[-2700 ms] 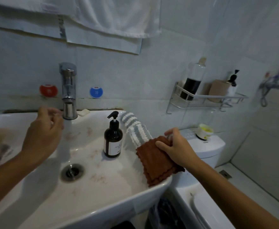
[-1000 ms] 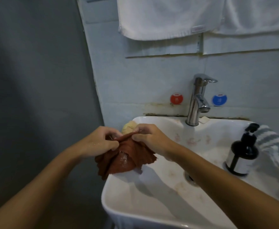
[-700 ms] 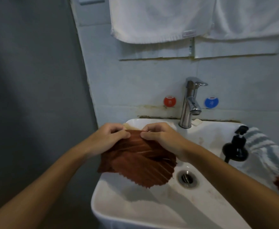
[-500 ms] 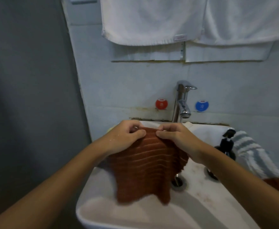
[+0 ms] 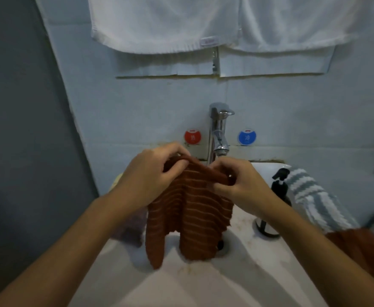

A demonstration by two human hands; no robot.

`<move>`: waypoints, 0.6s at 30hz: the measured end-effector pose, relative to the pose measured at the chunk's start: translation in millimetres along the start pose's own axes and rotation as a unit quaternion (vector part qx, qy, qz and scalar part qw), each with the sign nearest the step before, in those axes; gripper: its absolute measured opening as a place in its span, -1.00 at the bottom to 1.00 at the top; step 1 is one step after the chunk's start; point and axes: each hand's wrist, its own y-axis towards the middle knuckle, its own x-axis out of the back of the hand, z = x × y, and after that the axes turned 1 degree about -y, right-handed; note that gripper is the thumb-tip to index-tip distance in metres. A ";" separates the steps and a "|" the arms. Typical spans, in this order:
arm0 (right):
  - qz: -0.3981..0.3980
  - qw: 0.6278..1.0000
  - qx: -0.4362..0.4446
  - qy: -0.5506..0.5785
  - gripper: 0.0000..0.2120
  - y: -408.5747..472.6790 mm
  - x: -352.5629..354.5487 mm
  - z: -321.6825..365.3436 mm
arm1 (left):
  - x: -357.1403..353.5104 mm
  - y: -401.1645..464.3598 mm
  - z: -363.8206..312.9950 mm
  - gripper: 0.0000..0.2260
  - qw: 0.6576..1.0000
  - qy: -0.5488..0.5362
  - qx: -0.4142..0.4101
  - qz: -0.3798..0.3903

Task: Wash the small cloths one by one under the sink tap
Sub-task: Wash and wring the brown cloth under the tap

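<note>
A rust-brown striped cloth (image 5: pixel 188 218) hangs unfolded over the white sink (image 5: pixel 203 284), just in front of the chrome tap (image 5: pixel 218 131). My left hand (image 5: pixel 150 176) pinches its top left edge and my right hand (image 5: pixel 239 185) pinches its top right edge. The cloth's lower end dangles near the drain (image 5: pixel 220 245). A second rust-brown cloth (image 5: pixel 359 244) lies on the sink's right rim beside a grey-and-white striped cloth (image 5: pixel 314 200). A yellowish cloth (image 5: pixel 115 182) and a purplish cloth (image 5: pixel 130 229) show at the sink's left edge.
A dark pump bottle (image 5: pixel 277 196) stands on the right of the basin. White towels (image 5: pixel 181 21) hang on the wall above. Red (image 5: pixel 192 136) and blue (image 5: pixel 247 136) round marks flank the tap. A grey wall (image 5: pixel 22 129) closes off the left.
Both hands picked the brown cloth up from the sink's left rim, spread it out and carried it rightward in front of the tap, where it now hangs full length.
</note>
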 end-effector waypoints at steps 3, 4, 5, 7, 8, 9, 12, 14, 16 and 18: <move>-0.081 0.993 0.015 -0.084 -0.83 0.4 -14.8 -3.8 | 3.2 -14.0 -12.7 -0.85 0.992 0.096 -0.065 -0.043; -0.079 0.993 0.005 -0.088 -0.83 -0.1 -19.4 -5.2 | 2.5 -17.6 -16.4 -0.85 0.989 0.114 -0.076 -0.062; -0.059 0.995 -0.013 -0.082 -0.81 0.1 -23.2 -8.3 | 1.7 -19.6 -19.1 -0.86 0.988 0.112 -0.076 -0.080; 0.011 0.996 -0.062 -0.058 -0.79 0.4 -29.3 -14.8 | 0.7 -19.4 -22.1 -0.88 0.989 0.078 -0.061 -0.105; 0.037 0.995 -0.077 -0.050 -0.81 0.4 -32.0 -18.0 | 0.5 -18.6 -23.2 -0.88 0.990 0.066 -0.056 -0.108; 0.046 0.994 -0.083 -0.050 -0.84 0.7 -35.0 -22.8 | -0.1 -18.3 -23.9 -0.87 0.991 0.061 -0.056 -0.106; 0.015 0.994 -0.097 -0.043 -0.90 0.3 -40.1 -29.7 | -1.2 -22.9 -30.3 -0.85 0.989 0.090 -0.078 -0.093; -0.018 0.992 -0.123 0.031 -0.82 -1.7 -39.6 -28.1 | -1.4 -30.0 -36.5 -0.85 0.980 0.139 -0.114 -0.087; -0.030 0.983 -0.138 0.115 -0.72 -4.8 -38.1 -24.7 | -3.7 -38.1 -41.6 -0.88 0.967 0.179 -0.164 -0.076; -0.041 0.977 -0.135 0.157 -0.63 -5.8 -38.5 -22.6 | -8.7 -46.5 -45.4 -0.90 0.951 0.211 -0.218 -0.063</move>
